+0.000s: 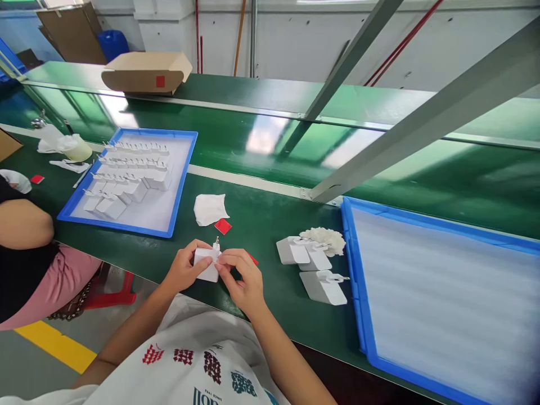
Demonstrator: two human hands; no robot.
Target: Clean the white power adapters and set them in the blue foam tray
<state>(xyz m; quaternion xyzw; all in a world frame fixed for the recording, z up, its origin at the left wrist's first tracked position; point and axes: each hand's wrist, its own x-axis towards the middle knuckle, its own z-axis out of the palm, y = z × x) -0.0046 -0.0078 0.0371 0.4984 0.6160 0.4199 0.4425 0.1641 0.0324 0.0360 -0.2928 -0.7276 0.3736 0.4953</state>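
Observation:
A white plug adapter with metal pins pointing up sits between both my hands at the near edge of the green table. My left hand wraps its left side. My right hand pinches at its right top corner near the pins. A red sticker edge peeks out just behind my right hand. Three more white adapters lie to the right beside a white fluffy wad.
A blue tray at the left holds several rows of white adapters. A larger blue tray with white foam lies at the right. A white cloth, a red sticker, a cardboard box and a seated person's arm are also here.

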